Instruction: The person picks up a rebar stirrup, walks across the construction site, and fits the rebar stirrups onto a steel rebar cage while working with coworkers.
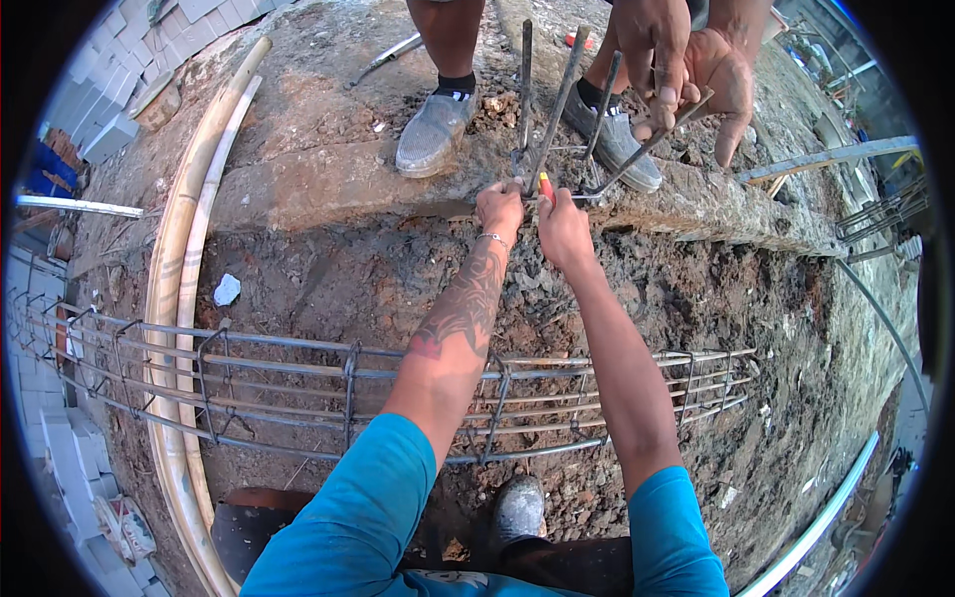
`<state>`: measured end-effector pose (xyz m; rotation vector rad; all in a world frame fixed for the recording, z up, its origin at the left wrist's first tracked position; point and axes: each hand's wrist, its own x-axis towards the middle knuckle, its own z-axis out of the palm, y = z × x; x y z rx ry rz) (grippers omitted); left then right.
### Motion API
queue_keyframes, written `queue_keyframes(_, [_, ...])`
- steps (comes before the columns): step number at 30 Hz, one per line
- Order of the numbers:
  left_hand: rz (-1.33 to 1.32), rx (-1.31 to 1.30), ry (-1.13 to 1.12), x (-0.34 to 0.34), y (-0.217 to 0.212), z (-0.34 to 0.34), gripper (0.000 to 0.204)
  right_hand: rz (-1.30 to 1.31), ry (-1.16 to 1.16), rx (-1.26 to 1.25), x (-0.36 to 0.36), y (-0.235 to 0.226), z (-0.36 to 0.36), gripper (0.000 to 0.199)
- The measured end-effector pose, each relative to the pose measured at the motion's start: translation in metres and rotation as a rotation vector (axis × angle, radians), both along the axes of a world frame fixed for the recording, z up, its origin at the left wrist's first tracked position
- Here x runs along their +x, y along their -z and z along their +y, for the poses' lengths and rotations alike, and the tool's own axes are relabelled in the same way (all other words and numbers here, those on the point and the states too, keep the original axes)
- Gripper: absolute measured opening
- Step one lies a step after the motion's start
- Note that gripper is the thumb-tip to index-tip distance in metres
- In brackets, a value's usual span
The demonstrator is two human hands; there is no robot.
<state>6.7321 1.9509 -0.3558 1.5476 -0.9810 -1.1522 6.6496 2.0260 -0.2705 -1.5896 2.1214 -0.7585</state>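
Note:
Both my arms reach forward over the dug soil to several upright steel rebar rods (557, 104). My left hand (500, 211) is closed at the foot of the rods, and its own fingers hide what they pinch. Close beside it, my right hand (565, 231) is wrapped round a tool with a red and yellow handle (546, 186); its working end cannot be made out. Opposite me stands another person, whose hands (686, 75) are at a slanted, bent rebar rod (652, 141) on the right.
A long rebar cage (288, 368) lies across the ground beneath my forearms. Two long pale poles (179, 249) cross its left part. The other person's grey shoes (438, 134) stand on the raised ledge (328, 184). Grey blocks (109, 134) are at the far left.

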Motion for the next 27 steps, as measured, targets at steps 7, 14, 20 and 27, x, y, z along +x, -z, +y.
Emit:
queue_keyframes(7, [-0.023,-0.017,-0.001,0.012,0.002,-0.007,0.034,-0.069,0.032,-0.065,0.005,-0.036,0.044,0.028])
queue_keyframes(14, [-0.356,-0.515,-0.064,0.008,-0.069,0.008,0.032,-0.120,0.042,0.012,-0.074,-0.067,0.185,0.027])
queue_keyframes(20, [-0.045,-0.566,0.539,0.024,-0.124,0.010,0.032,-0.437,0.294,-0.138,-0.098,-0.046,0.292,0.026])
queue_keyframes(27, [-0.602,-0.153,0.471,0.028,-0.142,-0.038,0.067,-0.488,0.401,-0.116,-0.112,-0.038,0.354,0.024])
